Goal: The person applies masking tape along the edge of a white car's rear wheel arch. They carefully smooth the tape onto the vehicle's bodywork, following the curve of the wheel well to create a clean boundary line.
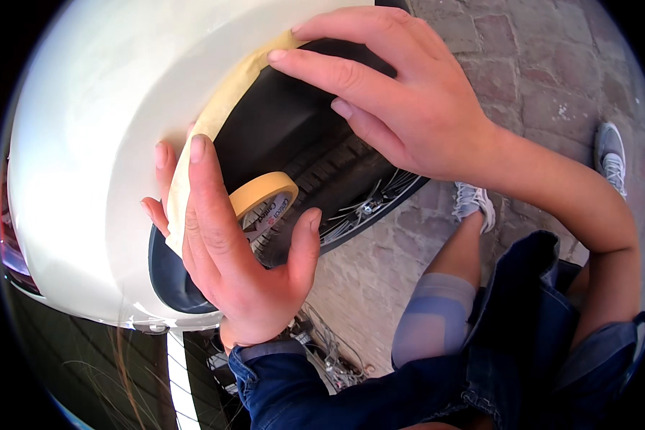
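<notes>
At upper centre, the right hand (408, 100) is loosely open, fingertips on the masking-tape strip (231, 98) edging the white fender (86, 158). The left hand (240, 269) is spread by the tape roll (265, 188) at centre; its hold is unclear. Best smooth gradually, strip taut.

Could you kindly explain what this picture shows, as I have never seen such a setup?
There is no robot here: these are a person's bare hands, seen from above by a wide fisheye camera worn on the head, so straight edges bend. A strip of pale yellow tape lines the wheel arch of a white car, above the tyre. The right hand has fingertips at the strip's upper part; the left hand spreads across its lower part. A tape roll shows beside the left hand; I cannot tell what supports it.
</notes>
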`<state>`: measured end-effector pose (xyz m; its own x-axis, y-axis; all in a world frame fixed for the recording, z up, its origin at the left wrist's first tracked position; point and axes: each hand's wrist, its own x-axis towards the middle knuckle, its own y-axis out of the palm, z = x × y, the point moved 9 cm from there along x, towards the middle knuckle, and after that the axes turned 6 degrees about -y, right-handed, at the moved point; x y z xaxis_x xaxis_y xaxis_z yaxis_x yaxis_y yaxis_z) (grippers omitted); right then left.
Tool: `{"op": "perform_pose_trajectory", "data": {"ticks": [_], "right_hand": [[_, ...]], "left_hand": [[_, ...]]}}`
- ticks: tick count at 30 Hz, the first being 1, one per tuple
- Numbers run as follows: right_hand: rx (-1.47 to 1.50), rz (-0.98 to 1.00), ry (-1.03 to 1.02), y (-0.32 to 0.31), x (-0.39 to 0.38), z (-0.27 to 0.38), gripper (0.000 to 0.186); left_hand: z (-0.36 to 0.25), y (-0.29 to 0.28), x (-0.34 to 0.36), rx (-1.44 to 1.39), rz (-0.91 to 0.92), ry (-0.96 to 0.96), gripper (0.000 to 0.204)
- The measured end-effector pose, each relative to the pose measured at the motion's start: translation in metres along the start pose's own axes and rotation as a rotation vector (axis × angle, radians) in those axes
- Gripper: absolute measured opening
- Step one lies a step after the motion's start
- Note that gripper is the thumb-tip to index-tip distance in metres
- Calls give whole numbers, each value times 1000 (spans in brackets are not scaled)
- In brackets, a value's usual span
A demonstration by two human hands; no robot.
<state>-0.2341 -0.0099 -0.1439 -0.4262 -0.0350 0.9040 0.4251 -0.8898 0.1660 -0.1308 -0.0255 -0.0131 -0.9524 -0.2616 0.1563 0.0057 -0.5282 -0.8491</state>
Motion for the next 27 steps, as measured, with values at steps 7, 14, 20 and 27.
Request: {"op": "perform_pose_trajectory", "data": {"ticks": [7, 14, 20, 27], "right_hand": [[-56, 58, -20, 6, 3, 1, 53], [-38, 96, 47, -9, 12, 12, 51], [-55, 38, 2, -2, 4, 9, 49], [-129, 76, -32, -2, 2, 11, 52]], "left_hand": [[8, -5, 5, 154, 91, 56, 86], [7, -8, 10, 258, 145, 97, 85], [9, -13, 12, 286, 122, 126, 86], [9, -7, 13, 280, 101, 141, 84]]}}
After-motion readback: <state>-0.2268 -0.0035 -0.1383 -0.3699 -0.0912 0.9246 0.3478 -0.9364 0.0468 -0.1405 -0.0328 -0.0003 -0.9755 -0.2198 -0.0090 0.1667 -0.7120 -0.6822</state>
